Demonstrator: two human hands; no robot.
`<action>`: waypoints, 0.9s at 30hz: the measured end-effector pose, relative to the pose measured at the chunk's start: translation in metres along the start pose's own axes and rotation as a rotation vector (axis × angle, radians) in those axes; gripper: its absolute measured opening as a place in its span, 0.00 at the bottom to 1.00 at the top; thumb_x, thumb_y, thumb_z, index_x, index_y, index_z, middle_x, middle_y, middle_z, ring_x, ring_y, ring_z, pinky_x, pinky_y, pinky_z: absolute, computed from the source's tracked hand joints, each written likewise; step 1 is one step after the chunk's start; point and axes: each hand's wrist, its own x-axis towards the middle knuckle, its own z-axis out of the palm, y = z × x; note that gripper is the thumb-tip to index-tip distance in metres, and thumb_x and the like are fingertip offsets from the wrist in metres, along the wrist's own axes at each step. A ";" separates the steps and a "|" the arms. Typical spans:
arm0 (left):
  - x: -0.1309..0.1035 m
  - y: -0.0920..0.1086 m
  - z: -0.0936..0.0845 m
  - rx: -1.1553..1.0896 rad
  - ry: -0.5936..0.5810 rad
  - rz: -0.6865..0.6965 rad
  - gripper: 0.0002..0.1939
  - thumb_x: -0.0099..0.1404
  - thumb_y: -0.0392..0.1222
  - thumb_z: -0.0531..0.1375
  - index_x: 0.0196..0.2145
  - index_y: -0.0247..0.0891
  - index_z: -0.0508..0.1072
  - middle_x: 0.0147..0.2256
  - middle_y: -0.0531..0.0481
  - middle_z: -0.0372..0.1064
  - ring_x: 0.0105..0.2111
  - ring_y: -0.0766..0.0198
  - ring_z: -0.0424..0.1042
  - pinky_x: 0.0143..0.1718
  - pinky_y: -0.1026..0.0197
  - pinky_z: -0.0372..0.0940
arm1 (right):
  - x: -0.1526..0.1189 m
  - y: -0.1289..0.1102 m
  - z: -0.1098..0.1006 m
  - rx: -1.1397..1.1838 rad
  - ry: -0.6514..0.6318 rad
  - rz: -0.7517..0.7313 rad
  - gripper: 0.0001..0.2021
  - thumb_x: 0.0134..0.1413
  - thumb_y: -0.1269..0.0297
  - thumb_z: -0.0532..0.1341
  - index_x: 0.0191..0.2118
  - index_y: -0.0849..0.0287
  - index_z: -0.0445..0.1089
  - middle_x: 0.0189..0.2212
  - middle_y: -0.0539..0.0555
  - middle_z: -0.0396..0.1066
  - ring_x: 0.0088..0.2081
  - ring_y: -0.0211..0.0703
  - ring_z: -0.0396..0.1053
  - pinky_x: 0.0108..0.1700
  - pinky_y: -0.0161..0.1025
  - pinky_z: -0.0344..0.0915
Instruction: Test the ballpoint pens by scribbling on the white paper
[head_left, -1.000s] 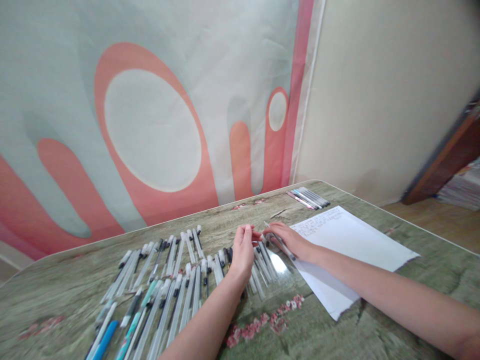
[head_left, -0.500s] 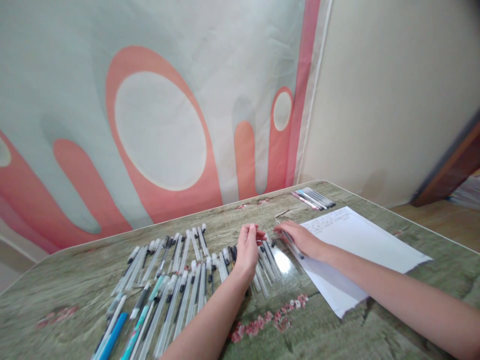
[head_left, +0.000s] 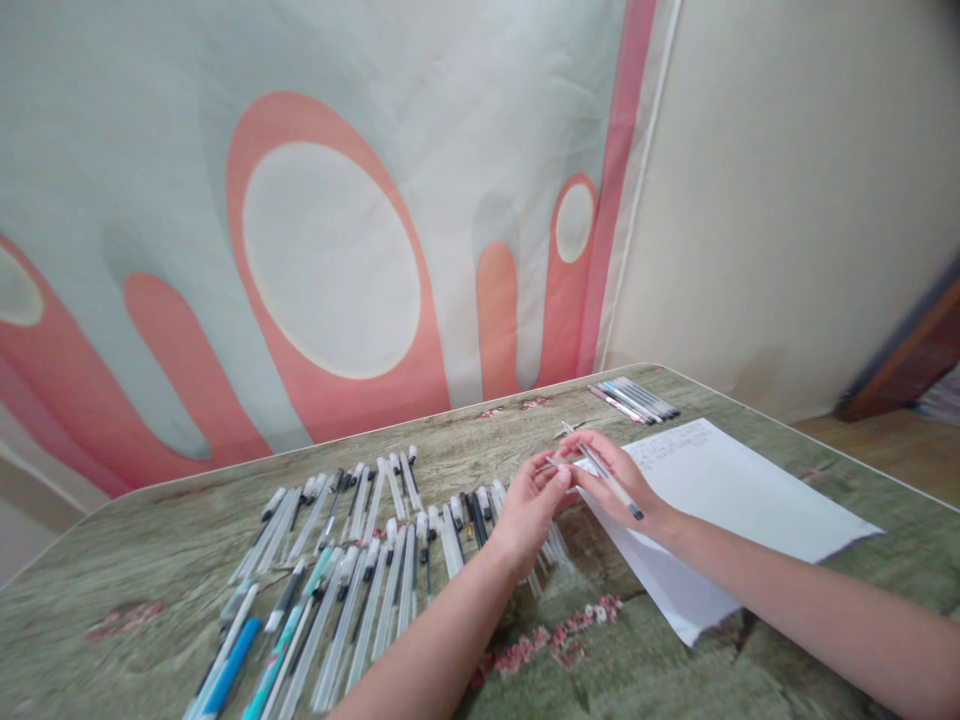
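Note:
My right hand grips a clear pen with a black end, which slants across the fingers above the left edge of a white sheet of paper. Close against it, my left hand is closed, its thumb and fingertips pinched together by the right fingers. Something small and thin may be between those fingertips; I cannot make it out. Below the left wrist lie several clear pens, partly hidden by the hand. More capped pens lie in a row left of it.
Another row of pens lies farther back on the wood-patterned table. A blue pen and a teal pen are at the front left. A small group of pens sits behind the paper, which has handwriting at its top.
My hands have come together: the left moved right and its fingers closed in by the right hand. The pen in my right hand has lifted slightly and shifted right.

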 end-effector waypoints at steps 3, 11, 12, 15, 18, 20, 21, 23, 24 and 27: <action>-0.002 0.003 0.003 -0.193 -0.043 -0.069 0.18 0.53 0.45 0.62 0.40 0.34 0.67 0.39 0.44 0.69 0.38 0.63 0.69 0.46 0.57 0.60 | -0.002 -0.004 0.002 0.026 0.031 -0.005 0.12 0.49 0.61 0.59 0.40 0.57 0.61 0.36 0.54 0.68 0.39 0.42 0.67 0.42 0.40 0.63; -0.002 0.006 0.002 -0.340 0.038 -0.250 0.10 0.54 0.42 0.61 0.32 0.33 0.71 0.29 0.48 0.70 0.28 0.70 0.68 0.34 0.67 0.62 | -0.003 -0.007 0.006 0.043 0.034 -0.004 0.11 0.49 0.61 0.59 0.39 0.57 0.62 0.33 0.52 0.69 0.36 0.41 0.68 0.40 0.39 0.64; -0.002 0.006 0.002 -0.330 0.062 -0.228 0.09 0.53 0.40 0.63 0.32 0.32 0.71 0.29 0.49 0.70 0.27 0.71 0.68 0.32 0.68 0.62 | -0.004 -0.006 0.007 0.042 0.019 0.004 0.11 0.49 0.61 0.59 0.39 0.57 0.63 0.32 0.52 0.69 0.35 0.40 0.68 0.39 0.38 0.64; 0.001 0.005 -0.001 -0.317 0.140 -0.149 0.09 0.51 0.35 0.64 0.32 0.32 0.72 0.28 0.50 0.70 0.25 0.74 0.66 0.27 0.72 0.61 | -0.004 -0.004 0.009 0.028 -0.014 0.008 0.13 0.49 0.59 0.59 0.41 0.57 0.64 0.35 0.53 0.70 0.37 0.42 0.68 0.41 0.40 0.64; 0.007 0.006 -0.009 -0.311 0.232 -0.115 0.08 0.50 0.34 0.64 0.30 0.31 0.71 0.24 0.51 0.68 0.23 0.75 0.65 0.25 0.73 0.61 | -0.005 -0.003 0.008 0.032 -0.001 0.002 0.17 0.53 0.56 0.56 0.47 0.55 0.63 0.41 0.55 0.69 0.44 0.45 0.65 0.50 0.45 0.59; 0.010 0.007 -0.014 -0.309 0.280 -0.101 0.08 0.50 0.34 0.64 0.29 0.32 0.70 0.23 0.52 0.67 0.21 0.76 0.65 0.23 0.74 0.61 | -0.004 -0.004 0.006 0.075 0.012 0.028 0.19 0.57 0.54 0.50 0.51 0.54 0.62 0.44 0.55 0.68 0.46 0.45 0.64 0.52 0.47 0.57; 0.011 0.008 -0.016 -0.306 0.292 -0.088 0.08 0.50 0.34 0.64 0.29 0.32 0.70 0.23 0.52 0.67 0.21 0.76 0.64 0.23 0.74 0.61 | -0.004 -0.003 0.004 0.104 0.007 0.041 0.19 0.58 0.53 0.47 0.51 0.54 0.62 0.44 0.55 0.67 0.46 0.45 0.64 0.51 0.47 0.58; 0.012 0.008 -0.018 -0.293 0.300 -0.055 0.08 0.50 0.34 0.65 0.30 0.31 0.71 0.23 0.52 0.67 0.21 0.77 0.64 0.23 0.74 0.61 | -0.004 -0.003 0.002 0.140 -0.010 0.057 0.20 0.59 0.52 0.45 0.48 0.55 0.66 0.44 0.55 0.67 0.44 0.44 0.65 0.49 0.45 0.60; 0.012 0.007 -0.018 -0.283 0.303 -0.040 0.09 0.50 0.34 0.65 0.30 0.31 0.71 0.24 0.52 0.67 0.21 0.77 0.64 0.23 0.74 0.61 | -0.004 -0.002 0.001 0.146 -0.006 0.056 0.20 0.59 0.52 0.45 0.46 0.55 0.67 0.42 0.55 0.67 0.42 0.43 0.65 0.47 0.44 0.61; 0.012 0.006 -0.017 -0.260 0.313 -0.017 0.11 0.50 0.33 0.64 0.33 0.31 0.72 0.26 0.51 0.69 0.22 0.76 0.65 0.23 0.74 0.61 | -0.003 0.000 0.002 0.168 0.068 0.058 0.19 0.58 0.53 0.46 0.41 0.57 0.68 0.31 0.53 0.67 0.35 0.41 0.64 0.41 0.40 0.62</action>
